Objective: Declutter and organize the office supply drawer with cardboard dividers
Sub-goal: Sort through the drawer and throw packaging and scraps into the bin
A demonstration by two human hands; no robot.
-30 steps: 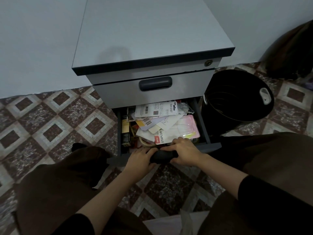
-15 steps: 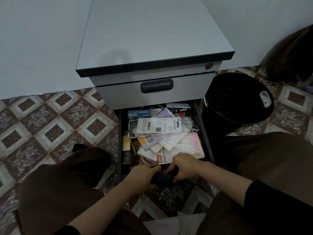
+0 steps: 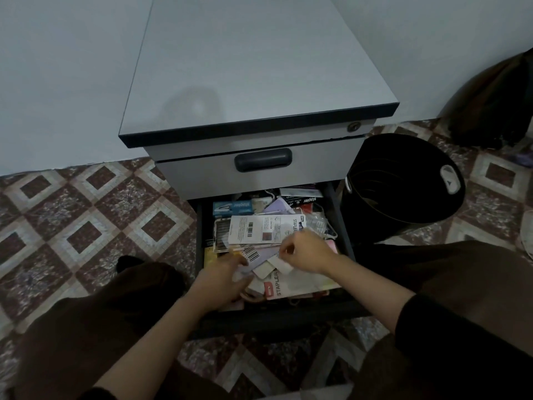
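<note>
Head view: drawer (image 3: 288, 313) is open, 2nd one down in the grey cabinet (image 3: 259, 67), under the closed top drawer w/ its dark handle (image 3: 263, 159). It sits right in front of the person's knees, and a black bin (image 3: 403, 192) stands just to its R on the tiled floor (image 3: 86, 226).

Progress, my read: barely begun. Contents are one mixed heap:
- blue stapler box (image 3: 233, 207) at back L
- white stapler card (image 3: 265, 228) across the middle
- lilac barcode card (image 3: 256, 255) partly under it
- pink stapler pkg (image 3: 297, 287) at the front
- misc. bits below, too jumbled to name

No cardboard dividers in view, and nothing set aside outside the drawer.

Left to do: basically everything. Pull items out, bin the junk, fit dividers, put things back by type.

Hands: both arms reach fwd, both hands inside the drawer, near each other but apart.
- L hand (image 3: 222, 278) lies low at front L of the heap. Fingers are fairly straight and rest on the papers by the barcode card, gripping nothing I can see.
- R hand (image 3: 308, 252) is over the middle, knuckles up, fingers curled down at the white card's lower edge. A small white tab (image 3: 284, 267) lies just below it. Can't tell if it pinches anything.
</note>
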